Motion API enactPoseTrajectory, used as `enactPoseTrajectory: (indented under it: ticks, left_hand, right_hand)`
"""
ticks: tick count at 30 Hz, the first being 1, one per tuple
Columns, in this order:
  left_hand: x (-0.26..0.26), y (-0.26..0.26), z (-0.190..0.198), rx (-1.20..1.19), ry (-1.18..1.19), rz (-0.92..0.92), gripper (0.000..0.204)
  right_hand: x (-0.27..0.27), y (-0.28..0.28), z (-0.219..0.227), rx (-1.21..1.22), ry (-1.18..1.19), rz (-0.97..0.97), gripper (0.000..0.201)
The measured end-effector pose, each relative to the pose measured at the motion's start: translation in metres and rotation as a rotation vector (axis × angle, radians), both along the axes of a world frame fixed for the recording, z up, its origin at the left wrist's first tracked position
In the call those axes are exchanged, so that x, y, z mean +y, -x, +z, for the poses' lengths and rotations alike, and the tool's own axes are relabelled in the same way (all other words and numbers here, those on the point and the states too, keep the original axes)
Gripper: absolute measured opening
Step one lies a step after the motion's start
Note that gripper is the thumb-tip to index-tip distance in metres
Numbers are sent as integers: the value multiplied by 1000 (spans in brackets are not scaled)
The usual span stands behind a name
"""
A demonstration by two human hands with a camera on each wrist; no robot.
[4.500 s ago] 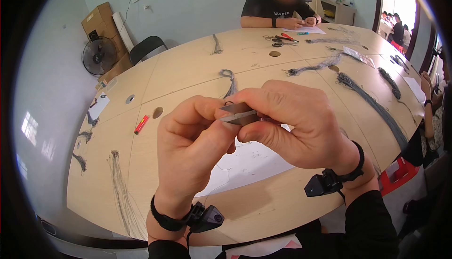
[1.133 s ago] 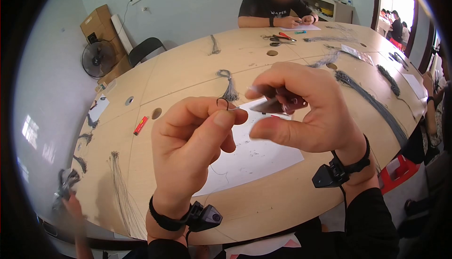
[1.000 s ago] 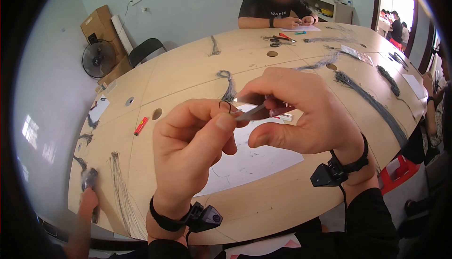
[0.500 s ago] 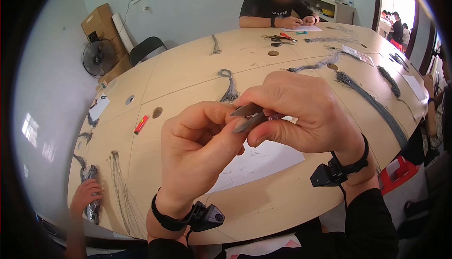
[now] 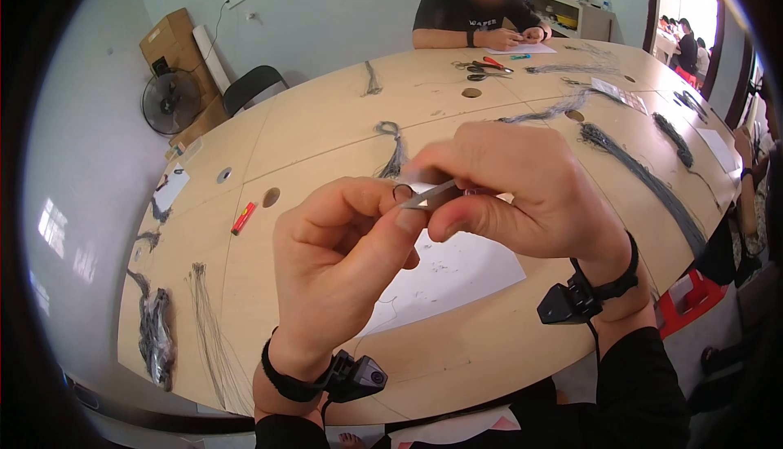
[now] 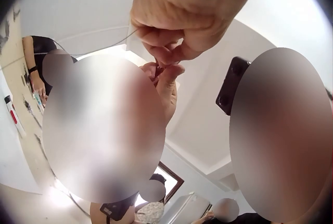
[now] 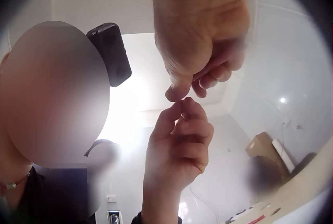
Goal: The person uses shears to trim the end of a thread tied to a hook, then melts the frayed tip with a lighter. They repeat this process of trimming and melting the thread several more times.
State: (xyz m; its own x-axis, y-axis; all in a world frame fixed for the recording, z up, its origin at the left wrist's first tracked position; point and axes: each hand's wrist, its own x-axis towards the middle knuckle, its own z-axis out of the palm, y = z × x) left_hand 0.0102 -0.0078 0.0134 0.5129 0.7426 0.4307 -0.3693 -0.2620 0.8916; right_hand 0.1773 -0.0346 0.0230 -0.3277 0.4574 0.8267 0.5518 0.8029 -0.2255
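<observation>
My left hand [image 5: 338, 245] pinches a small dark fish hook [image 5: 398, 194] between thumb and forefinger, the curved bend showing above the fingertips. From that hand a thin line [image 6: 104, 49] trails off in the left wrist view. My right hand [image 5: 522, 188] holds small metal thread snips [image 5: 436, 196], the handle mostly hidden in the palm. The blades lie right at the left fingertips, close beside the hook. In the right wrist view, the left hand [image 7: 179, 146] and right hand [image 7: 203, 41] meet at the fingertips, and the snips are mostly hidden.
Below my hands lies a white sheet of paper [image 5: 473, 278] with dark specks. Bundles of hooked line surround it, including a looped bundle [image 5: 391, 143] and a long bundle [image 5: 644, 184]. A red lighter [image 5: 243, 217] and a plastic-wrapped bundle [image 5: 155, 339] lie left. Another person [image 5: 481, 13] sits opposite.
The snips come from apart to the left fingertips, and their blades look closer together than half a second ago. Another person's hand sets a plastic-wrapped bundle at the left edge and withdraws.
</observation>
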Motion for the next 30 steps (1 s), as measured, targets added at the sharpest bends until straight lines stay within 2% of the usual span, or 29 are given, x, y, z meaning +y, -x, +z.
enactPoseTrajectory:
  ticks: [5, 11, 17, 20, 22, 25, 30]
  left_hand:
    - [0, 1, 1, -14, 2, 45, 9]
    - [1, 2, -2, 29, -44, -21, 10]
    - [0, 3, -1, 66, -74, 4, 12]
    - [0, 4, -1, 66, -98, 13, 12]
    - [-1, 4, 0, 69, -89, 23, 12]
    - [-1, 4, -1, 70, -81, 29, 12]
    - [-1, 3, -1, 54, -82, 21, 12]
  right_hand:
    - [-6, -4, 6, -23, 118, 0, 26]
    - [-3, -1, 2, -46, 68, 28, 26]
    - [-4, 0, 3, -79, 61, 0, 26]
    - [-3, 0, 0, -22, 22, -8, 27]
    - [-2, 0, -1, -52, 1, -36, 36]
    - [-2, 1, -1, -37, 22, -2, 27]
    - [-4, 1, 1, -56, 54, -20, 26]
